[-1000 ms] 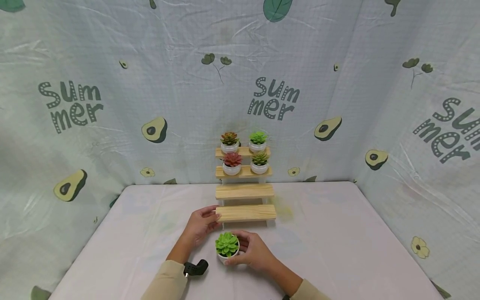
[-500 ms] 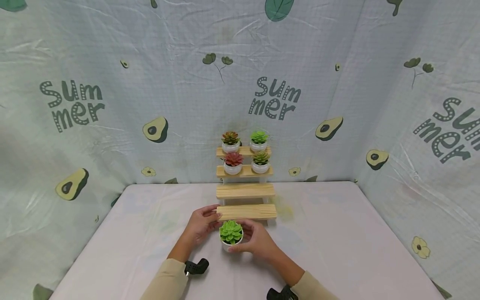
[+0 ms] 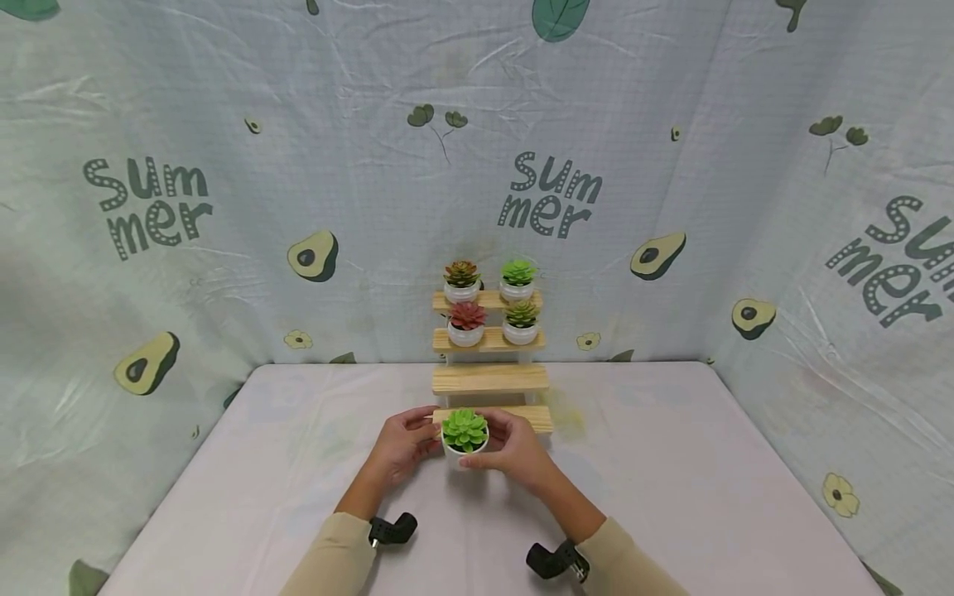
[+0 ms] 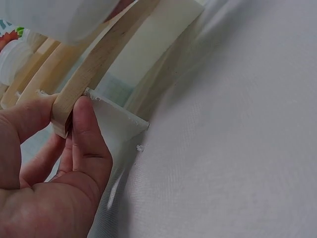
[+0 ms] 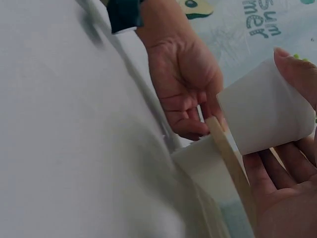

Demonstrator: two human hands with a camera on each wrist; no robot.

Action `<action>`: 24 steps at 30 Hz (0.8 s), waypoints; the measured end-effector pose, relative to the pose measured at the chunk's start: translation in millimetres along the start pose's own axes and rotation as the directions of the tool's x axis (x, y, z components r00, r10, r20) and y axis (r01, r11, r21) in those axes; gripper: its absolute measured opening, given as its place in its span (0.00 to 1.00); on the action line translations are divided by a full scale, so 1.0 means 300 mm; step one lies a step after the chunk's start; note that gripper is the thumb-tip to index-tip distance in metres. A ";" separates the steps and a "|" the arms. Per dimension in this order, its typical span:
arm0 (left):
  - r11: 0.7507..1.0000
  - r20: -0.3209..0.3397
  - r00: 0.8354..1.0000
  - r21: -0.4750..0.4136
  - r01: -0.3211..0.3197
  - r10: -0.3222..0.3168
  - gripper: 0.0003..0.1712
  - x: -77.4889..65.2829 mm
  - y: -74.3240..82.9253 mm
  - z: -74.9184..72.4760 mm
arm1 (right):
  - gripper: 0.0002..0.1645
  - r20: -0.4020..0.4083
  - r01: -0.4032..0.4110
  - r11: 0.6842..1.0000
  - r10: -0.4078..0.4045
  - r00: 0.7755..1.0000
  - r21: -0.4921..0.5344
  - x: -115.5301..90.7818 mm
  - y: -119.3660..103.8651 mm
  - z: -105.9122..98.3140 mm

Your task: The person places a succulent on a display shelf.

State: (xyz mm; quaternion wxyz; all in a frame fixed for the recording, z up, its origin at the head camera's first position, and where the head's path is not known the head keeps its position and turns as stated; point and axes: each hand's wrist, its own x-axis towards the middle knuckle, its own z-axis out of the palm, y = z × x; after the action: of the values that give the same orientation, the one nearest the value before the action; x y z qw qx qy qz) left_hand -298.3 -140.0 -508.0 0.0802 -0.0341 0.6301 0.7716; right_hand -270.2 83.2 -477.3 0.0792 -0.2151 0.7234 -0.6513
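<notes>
My right hand (image 3: 519, 451) holds a white pot with a bright green succulent (image 3: 464, 431), thumb on one side and fingers on the other. In the right wrist view the white pot (image 5: 270, 106) is tilted and raised off the table, close by the lowest board. My left hand (image 3: 402, 443) pinches the left end of the lowest wooden board (image 4: 99, 64) of a tiered plant stand (image 3: 489, 379). Thumb and fingertips sit above and below the board's end in the left wrist view. In the head view the succulent overlaps the front of that lowest board.
On the stand's two upper tiers stand a brown-orange succulent (image 3: 461, 280), a light green succulent (image 3: 517, 279), a red succulent (image 3: 466, 323) and an olive-green succulent (image 3: 521, 321), all in white pots. A printed curtain (image 3: 358, 182) hangs behind the white-covered table (image 3: 656, 463).
My right hand has carried the potted green succulent forward and up from near the table to the front of the lowest board. The left hand has stayed at the board's end.
</notes>
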 end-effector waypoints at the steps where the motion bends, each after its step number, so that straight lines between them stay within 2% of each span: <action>1: 1.000 -0.002 1.000 -0.001 0.000 0.000 0.27 -0.002 0.001 0.001 | 0.44 -0.002 0.003 1.000 -0.003 1.000 -0.007 0.006 -0.008 -0.003; 9: 1.000 -0.015 1.000 -0.001 0.004 -0.004 0.26 0.000 0.001 0.006 | 0.43 -0.024 0.012 0.999 -0.013 1.000 -0.031 0.053 -0.064 -0.027; 24: 1.000 -0.021 1.000 0.010 0.005 -0.005 0.26 0.002 -0.001 0.005 | 0.39 -0.110 0.039 0.999 -0.040 0.993 -0.009 0.152 -0.071 -0.068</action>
State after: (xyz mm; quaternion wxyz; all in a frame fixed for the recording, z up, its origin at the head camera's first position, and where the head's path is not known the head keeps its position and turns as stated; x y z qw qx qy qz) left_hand -298.7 -138.3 -508.0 0.0759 -0.0433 0.6348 0.7678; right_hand -314.8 81.4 -446.2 0.0257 -0.1937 0.7243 -0.6612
